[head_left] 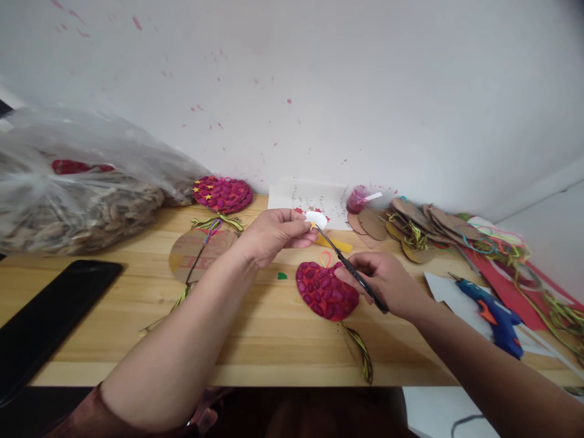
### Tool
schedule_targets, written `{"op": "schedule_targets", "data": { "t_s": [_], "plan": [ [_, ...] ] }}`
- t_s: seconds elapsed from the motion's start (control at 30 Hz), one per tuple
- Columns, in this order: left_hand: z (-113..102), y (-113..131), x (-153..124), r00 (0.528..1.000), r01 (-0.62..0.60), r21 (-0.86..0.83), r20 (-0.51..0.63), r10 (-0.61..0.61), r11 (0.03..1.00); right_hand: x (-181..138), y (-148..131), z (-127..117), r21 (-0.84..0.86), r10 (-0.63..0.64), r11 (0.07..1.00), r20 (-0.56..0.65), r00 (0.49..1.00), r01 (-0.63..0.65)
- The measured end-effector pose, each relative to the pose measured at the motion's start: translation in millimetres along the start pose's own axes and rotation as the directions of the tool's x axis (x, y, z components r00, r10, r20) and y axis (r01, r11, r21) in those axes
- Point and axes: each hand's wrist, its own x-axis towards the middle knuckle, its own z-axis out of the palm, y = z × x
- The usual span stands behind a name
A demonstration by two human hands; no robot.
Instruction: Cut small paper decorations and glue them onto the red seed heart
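My left hand (274,234) is closed in a pinch on a small white scrap of paper (316,218), held above the wooden table (255,340). My right hand (385,281) grips black scissors (351,269), whose tips reach up to the scrap. Under the scissors lies a red heart-shaped piece covered with red seeds (325,292), with an orange loop at its top and a yellow-green tassel (362,353) trailing toward the table's front edge. A yellow strip (335,244) lies just behind the hands.
A clear plastic bag of seeds (82,194) fills the back left, and a black phone (50,316) lies front left. Another red seed piece (223,193), a cardboard disc (201,252), a sticker sheet (310,198), cardboard cutouts with threads (420,228) and a blue glue gun (495,313) surround the hands.
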Motion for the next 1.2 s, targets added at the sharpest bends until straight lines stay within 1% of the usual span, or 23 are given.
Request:
{"op": "schedule_targets", "data": {
  "t_s": [0.23, 0.43, 1.2],
  "plan": [
    [0.5, -0.9, 0.2, 1.000, 0.001, 0.012, -0.006, -0.001, 1.000, 0.3, -3.4, 0.2, -0.015, -0.018, 1.000, -0.003, 1.000, 0.018],
    [-0.1, -0.7, 1.1, 1.000, 0.001, 0.010, -0.009, -0.001, 1.000, -1.0, -0.7, -0.8, -0.021, -0.033, 0.999, -0.010, 0.999, 0.033],
    [-0.3, -3.0, 1.9, 1.000, 0.006, -0.004, 0.005, -0.006, 1.000, -0.6, -3.8, 4.0, 0.020, 0.002, 1.000, -0.046, 0.999, -0.001]
  ]
}}
